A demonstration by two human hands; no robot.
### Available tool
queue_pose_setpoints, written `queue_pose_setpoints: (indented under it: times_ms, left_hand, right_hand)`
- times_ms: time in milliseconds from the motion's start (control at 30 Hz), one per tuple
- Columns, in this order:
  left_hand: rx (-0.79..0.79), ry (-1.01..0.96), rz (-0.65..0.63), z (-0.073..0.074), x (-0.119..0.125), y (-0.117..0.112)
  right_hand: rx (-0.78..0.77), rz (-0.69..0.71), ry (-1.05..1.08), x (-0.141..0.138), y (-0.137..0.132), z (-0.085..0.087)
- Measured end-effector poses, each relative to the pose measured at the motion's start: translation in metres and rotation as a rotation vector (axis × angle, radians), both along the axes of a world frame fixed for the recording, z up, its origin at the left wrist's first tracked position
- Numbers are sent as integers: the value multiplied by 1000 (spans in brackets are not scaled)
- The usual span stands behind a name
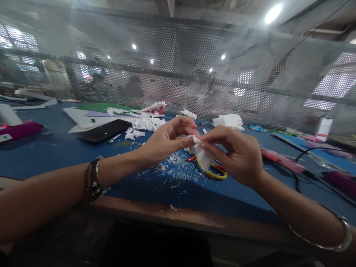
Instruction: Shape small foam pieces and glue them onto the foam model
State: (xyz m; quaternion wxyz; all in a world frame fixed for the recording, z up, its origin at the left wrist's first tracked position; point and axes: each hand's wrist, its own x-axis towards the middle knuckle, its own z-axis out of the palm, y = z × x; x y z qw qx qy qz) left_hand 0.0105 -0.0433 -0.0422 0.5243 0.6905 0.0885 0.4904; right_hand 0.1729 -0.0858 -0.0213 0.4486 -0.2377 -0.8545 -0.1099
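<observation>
Between my two hands, above the blue tabletop, is a crumpled piece of thin white paper (204, 157). My left hand (169, 139) pinches its upper left end between thumb and fingers. From the other side, my right hand (235, 152) grips the upper edge with thumb and forefinger, and the rest of the paper hangs down. Partly hidden below it, scissors with yellow handles (219, 175) lie on the table, with a red piece beside them. Small white paper scraps (178, 167) are strewn under my hands.
A black phone (105, 131) lies at left near white and green sheets (97, 107). Crumpled white strips (148, 123) and a stack of white pieces (228, 120) sit farther back. At right is a pink glue gun (286, 161) with a black cord. A perforated metal screen (167, 63) stands behind.
</observation>
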Motion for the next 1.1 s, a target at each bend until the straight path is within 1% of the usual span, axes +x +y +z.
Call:
queue_pose_setpoints:
  times_ms: [100,167,300,500,567,700,833,967,1100]
  left_hand:
    - [-4,2,-22,0,0,0]
    - [-4,6,-26,0,0,0]
    - [-6,1,2,-2,0,0]
    - [-14,-25,58,-4,1,-1]
    - [-17,5,55,-3,1,-1]
    - [-26,148,38,3,0,-5]
    - [18,259,82,6,-3,-10]
    - [110,193,85,4,-5,-9]
    - [226,171,205,6,-6,-9]
  right_hand:
    - [157,-28,-98,1,-1,2]
    - [192,-39,-127,1,-2,3]
    - [170,-70,-96,1,-2,2]
    - [20,-109,67,-3,0,-5]
    - [36,-115,67,-3,1,-7]
    - [158,-81,-6,-2,0,-5]
    - [265,-41,-100,0,-2,1]
    - [350,-38,-195,3,-3,7]
    - [403,-40,-336,9,-1,6]
